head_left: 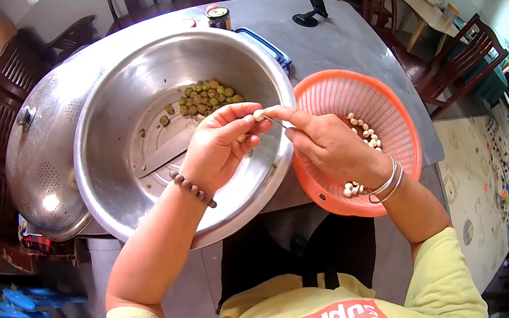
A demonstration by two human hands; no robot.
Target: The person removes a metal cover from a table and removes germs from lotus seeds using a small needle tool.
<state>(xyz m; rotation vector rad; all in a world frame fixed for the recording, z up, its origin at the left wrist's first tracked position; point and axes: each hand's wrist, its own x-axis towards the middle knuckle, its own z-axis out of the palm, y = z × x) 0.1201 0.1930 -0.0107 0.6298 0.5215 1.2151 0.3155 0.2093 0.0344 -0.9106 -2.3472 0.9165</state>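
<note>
Over the right side of a large steel basin (102,186), my left hand (217,141) pinches a pale peeled lotus seed (258,116) between thumb and forefinger. Another pale seed (242,138) shows against its curled fingers. My right hand (326,143) grips a thin metal pick (275,122), its tip at the pinched seed. Inside the basin lie several green-brown unpeeled lotus seeds (203,96) and a flat metal blade (165,153), partly hidden by my left hand. Below my right hand, an orange plastic colander (399,113) holds several pale peeled seeds (369,135).
A perforated steel lid (45,168) leans left of the basin. Behind the basin stand a small jar (219,18) and a blue-rimmed container (265,45). A black phone stand (310,13) sits farther back on the grey table (343,41). Wooden chairs (456,65) surround it.
</note>
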